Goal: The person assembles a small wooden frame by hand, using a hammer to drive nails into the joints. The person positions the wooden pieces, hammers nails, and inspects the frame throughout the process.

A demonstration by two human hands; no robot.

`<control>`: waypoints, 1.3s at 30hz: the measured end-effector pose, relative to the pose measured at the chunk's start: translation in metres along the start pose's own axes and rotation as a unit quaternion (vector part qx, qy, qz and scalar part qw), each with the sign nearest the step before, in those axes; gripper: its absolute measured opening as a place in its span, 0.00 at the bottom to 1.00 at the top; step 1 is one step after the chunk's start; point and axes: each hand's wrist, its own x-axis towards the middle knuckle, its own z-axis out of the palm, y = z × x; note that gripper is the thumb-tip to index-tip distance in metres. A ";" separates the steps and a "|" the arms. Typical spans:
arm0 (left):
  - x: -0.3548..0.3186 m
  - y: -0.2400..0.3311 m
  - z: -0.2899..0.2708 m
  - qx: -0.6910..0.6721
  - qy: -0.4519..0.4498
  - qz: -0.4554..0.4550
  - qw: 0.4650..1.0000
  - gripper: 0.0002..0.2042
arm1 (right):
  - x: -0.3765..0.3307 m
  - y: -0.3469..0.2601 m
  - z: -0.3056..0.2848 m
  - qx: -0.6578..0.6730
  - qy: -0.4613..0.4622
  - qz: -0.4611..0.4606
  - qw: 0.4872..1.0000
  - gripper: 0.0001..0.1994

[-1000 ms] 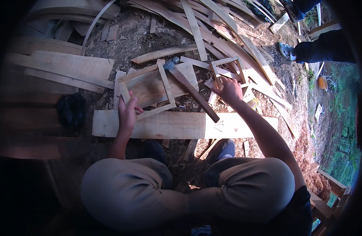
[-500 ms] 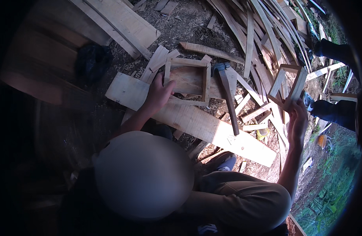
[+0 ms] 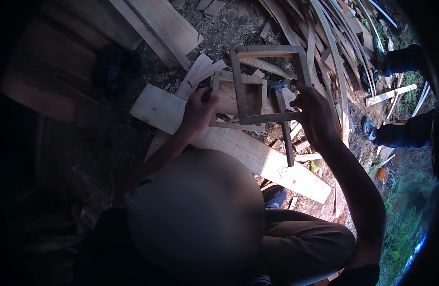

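My left hand [image 3: 199, 112] is closed on the left side of a small rectangular wooden frame [image 3: 243, 127], which rests over a long plank [image 3: 236, 143]. My right hand [image 3: 317, 114] grips a second, open wooden frame [image 3: 267, 49] by its right side. This one is raised, and it overlaps the first frame and part of the hammer. Just right of the lower frame stands the claw hammer [image 3: 288, 145], its dark handle slanting down over the plank and its head partly covered by the raised frame.
Long thin wooden strips [image 3: 326, 33] are heaped at the far right. Wide boards [image 3: 169, 28] lie at the far left near a dark plastic bag [image 3: 115, 66]. Another person's legs [image 3: 405, 136] show at the right edge. A blurred round shape [image 3: 195, 209] hides the lower middle.
My right hand has brought the second frame leftward from the right side, turning it broad side up above the first frame. My left hand has shifted slightly right with the lower frame.
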 end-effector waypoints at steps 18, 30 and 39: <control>-0.008 0.010 -0.003 -0.008 -0.029 -0.067 0.997 0.20 | 0.025 0.095 0.008 -0.366 0.004 -0.243 0.898 0.19; -0.010 0.016 -0.002 -0.020 -0.046 -0.104 0.993 0.20 | 0.021 0.088 0.022 -0.473 0.062 -0.202 0.855 0.18; -0.011 0.020 0.000 -0.030 -0.037 -0.112 0.993 0.20 | 0.025 0.100 0.017 -0.477 0.061 -0.233 0.845 0.18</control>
